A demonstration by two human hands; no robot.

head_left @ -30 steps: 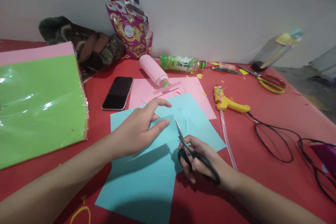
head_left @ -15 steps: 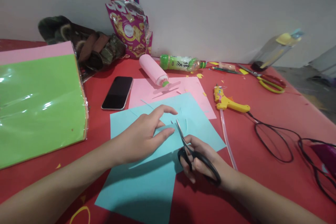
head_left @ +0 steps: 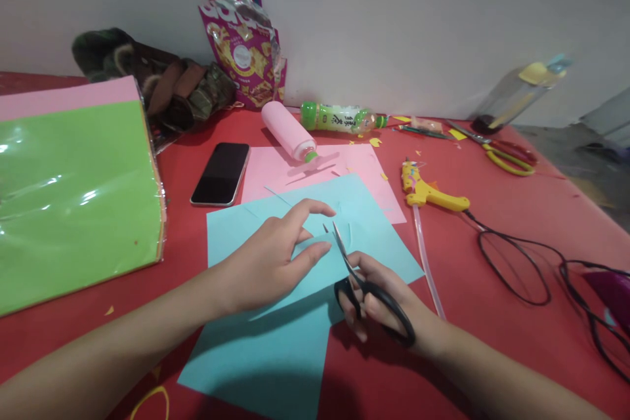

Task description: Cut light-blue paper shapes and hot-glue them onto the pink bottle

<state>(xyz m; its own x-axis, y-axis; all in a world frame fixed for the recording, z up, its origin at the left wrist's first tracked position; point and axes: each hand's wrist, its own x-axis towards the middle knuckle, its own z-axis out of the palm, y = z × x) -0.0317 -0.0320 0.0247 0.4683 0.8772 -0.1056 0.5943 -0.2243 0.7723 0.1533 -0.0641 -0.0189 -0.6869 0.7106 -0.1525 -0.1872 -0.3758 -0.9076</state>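
Observation:
A raised piece of light blue paper [head_left: 317, 270] is held by my left hand [head_left: 268, 262], its thumb on top and its fingers bent beyond the edge. In my right hand [head_left: 388, 282] is a pair of black-handled scissors [head_left: 388, 308], with fingers through the loops. The scissor blades are parted, with the paper's right end between or beside them; I cannot tell exactly which. More light blue sheets [head_left: 266, 357] lie flat under both hands. A thin blue strip [head_left: 278, 195] rests beyond my left hand.
A black phone [head_left: 221, 174], a pink-wrapped bottle [head_left: 289, 131] on pink paper [head_left: 384, 190], and a green-labelled drink bottle [head_left: 339, 118] lie beyond. To the right are a yellow glue gun [head_left: 433, 197] with a looping cord and other scissors [head_left: 509, 157]. Packaged green paper [head_left: 73, 203] sits left.
My left hand and the held paper have shifted very slightly right. The scissors have moved barely, their blades still parted.

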